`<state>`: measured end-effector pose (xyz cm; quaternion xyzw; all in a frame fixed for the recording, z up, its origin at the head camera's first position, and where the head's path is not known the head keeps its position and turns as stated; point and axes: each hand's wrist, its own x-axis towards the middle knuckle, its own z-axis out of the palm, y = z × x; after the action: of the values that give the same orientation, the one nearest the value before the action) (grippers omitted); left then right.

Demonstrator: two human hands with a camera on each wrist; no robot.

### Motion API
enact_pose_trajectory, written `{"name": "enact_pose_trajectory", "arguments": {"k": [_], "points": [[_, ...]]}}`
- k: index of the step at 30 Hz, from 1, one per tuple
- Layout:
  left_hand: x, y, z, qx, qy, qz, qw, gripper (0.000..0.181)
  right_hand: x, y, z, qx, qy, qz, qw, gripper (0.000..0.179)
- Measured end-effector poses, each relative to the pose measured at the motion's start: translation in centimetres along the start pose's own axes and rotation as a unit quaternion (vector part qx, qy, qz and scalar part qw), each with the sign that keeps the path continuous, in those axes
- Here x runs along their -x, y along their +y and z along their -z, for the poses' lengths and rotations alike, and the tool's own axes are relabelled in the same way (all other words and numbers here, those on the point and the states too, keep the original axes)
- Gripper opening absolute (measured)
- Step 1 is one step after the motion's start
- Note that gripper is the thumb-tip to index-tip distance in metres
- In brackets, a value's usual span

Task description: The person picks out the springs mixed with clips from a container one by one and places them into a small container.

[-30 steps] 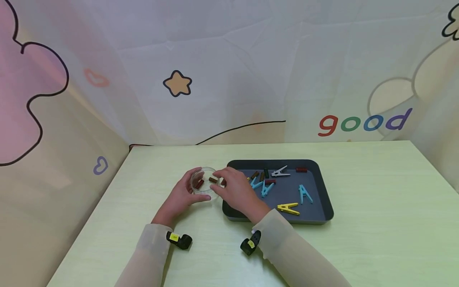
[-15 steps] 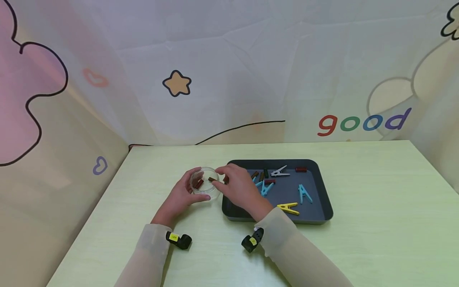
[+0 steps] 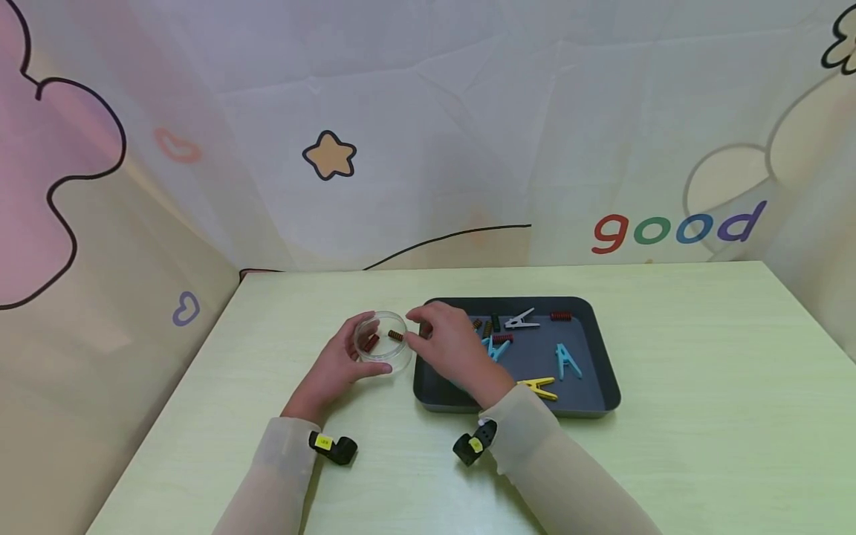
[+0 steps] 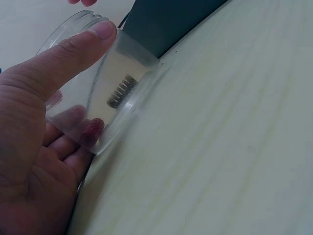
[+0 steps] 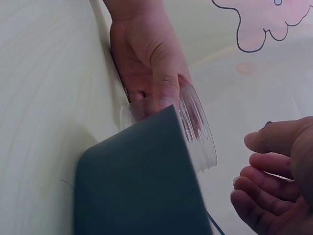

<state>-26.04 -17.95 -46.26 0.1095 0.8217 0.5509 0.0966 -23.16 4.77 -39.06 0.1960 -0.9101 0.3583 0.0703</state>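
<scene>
Jar [image 3: 386, 351], clear and round, sitting in the left hand [image 3: 341, 364], thumb along one side and fingers curled round the other, so a proper hold on it. Just beside the left edge of a dark grey tray [image 3: 591, 390], btw. Inside, two little coils: a dark red spring [image 3: 371, 343] and a brown spring [image 3: 395, 336], apart from each other. Right hand [image 3: 458, 353] near the rim on the tray side, fingers loosely bent, smallish gap between thumb and forefinger. Over in the tray, a bit of a jumble at the left: a black spring [image 3: 495, 322], brownish springs [image 3: 487, 329], a red coil [image 3: 503, 339] by a blue clip [image 3: 493, 351]. Further out, a white clip [image 3: 515, 323], another blue clip, a yellow clip [image 3: 538, 382] partly behind the wrist. All on a pale table [image 3: 702, 386].
</scene>
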Motion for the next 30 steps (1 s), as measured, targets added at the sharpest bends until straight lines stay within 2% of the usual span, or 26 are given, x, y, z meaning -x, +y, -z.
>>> {"name": "enact_pose_trajectory", "arguments": {"k": [17, 30], "points": [[0.0, -0.1, 0.0, 0.002, -0.001, -0.003, 1.0, 0.095, -0.1, 0.4, 1.0, 0.022, -0.002, -0.017, 0.9996, 0.028], [0.0, 0.0, 0.0, 0.008, -0.003, -0.019, 0.9998, 0.098, -0.2, 1.2, 2.2, 0.029, -0.037, -0.048, 0.9977, 0.029]]}}
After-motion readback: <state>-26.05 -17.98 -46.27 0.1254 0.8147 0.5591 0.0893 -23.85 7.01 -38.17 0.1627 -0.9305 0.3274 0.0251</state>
